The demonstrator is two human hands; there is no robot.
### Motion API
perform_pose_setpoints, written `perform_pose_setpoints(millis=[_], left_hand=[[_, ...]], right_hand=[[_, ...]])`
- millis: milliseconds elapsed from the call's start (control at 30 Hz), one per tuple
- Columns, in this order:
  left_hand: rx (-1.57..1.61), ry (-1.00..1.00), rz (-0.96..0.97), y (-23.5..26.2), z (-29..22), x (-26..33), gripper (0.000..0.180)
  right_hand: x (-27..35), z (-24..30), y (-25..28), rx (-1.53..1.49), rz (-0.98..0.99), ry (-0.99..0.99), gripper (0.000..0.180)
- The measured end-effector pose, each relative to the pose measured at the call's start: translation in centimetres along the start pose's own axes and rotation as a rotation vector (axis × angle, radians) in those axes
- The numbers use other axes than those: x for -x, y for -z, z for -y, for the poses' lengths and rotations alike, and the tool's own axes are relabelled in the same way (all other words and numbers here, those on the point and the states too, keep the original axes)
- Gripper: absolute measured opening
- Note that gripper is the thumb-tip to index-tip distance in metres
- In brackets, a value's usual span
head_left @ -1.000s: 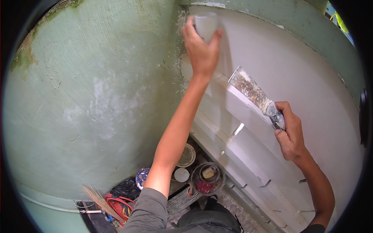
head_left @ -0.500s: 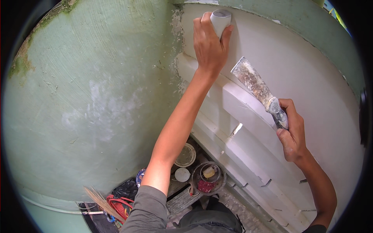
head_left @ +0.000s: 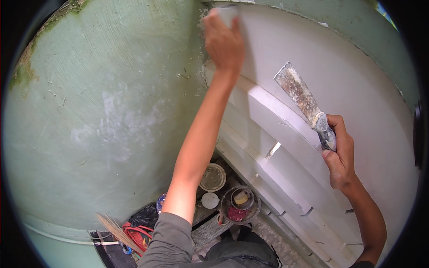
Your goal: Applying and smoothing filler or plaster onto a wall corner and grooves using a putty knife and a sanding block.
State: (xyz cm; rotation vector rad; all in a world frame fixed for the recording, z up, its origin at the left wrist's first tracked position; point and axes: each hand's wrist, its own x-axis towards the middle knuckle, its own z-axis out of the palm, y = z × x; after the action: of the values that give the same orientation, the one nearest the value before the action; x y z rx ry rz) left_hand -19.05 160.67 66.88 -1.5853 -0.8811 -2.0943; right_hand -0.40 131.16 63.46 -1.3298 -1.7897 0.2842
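My left hand (head_left: pixel 225 42) reaches high up and presses a small pale sanding block (head_left: pixel 228 13) against the white wall (head_left: pixel 357 102), right at the corner where it meets the green wall (head_left: pixel 111 102). The block is mostly hidden under my fingers. My right hand (head_left: pixel 339 154) grips the handle of a wide putty knife (head_left: pixel 300 96). Its plaster-crusted blade points up and to the left, in front of the white surface.
White stepped mouldings (head_left: pixel 277 178) run diagonally down the wall. Far below lie a round bucket (head_left: pixel 239 204) with small items, a lidded tub (head_left: pixel 212 177), a small white lid (head_left: pixel 209 200), a broom (head_left: pixel 117 232) and coiled red cable (head_left: pixel 139 234).
My left hand has slid upward along the corner with the sanding block. My right hand with the putty knife has barely moved.
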Motion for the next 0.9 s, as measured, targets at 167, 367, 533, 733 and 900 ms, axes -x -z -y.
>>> perform_pose_setpoints(millis=[167,367,533,733,900], left_hand=[[0.059,-0.061,0.049,0.2,-2.0,2.7,0.052],[0.013,-0.006,-0.028,-0.2,-0.6,0.5,0.047],[0.209,-0.165,-0.01,-0.2,-4.6,3.5,0.048],[0.024,-0.057,-0.031,-0.3,-1.3,0.9,0.046],[0.217,-0.196,-0.025,0.0,-4.8,3.2,0.042]], right_hand=[[0.0,-0.3,-0.2,0.006,-0.036,-0.008,0.067],[0.3,0.1,0.1,-0.042,-0.064,-0.057,0.066],[0.2,-0.5,0.1,-0.052,-0.06,-0.067,0.065],[0.4,0.0,-0.1,-0.079,-0.091,-0.031,0.065],[0.4,-0.4,0.3,-0.089,-0.102,-0.057,0.065]])
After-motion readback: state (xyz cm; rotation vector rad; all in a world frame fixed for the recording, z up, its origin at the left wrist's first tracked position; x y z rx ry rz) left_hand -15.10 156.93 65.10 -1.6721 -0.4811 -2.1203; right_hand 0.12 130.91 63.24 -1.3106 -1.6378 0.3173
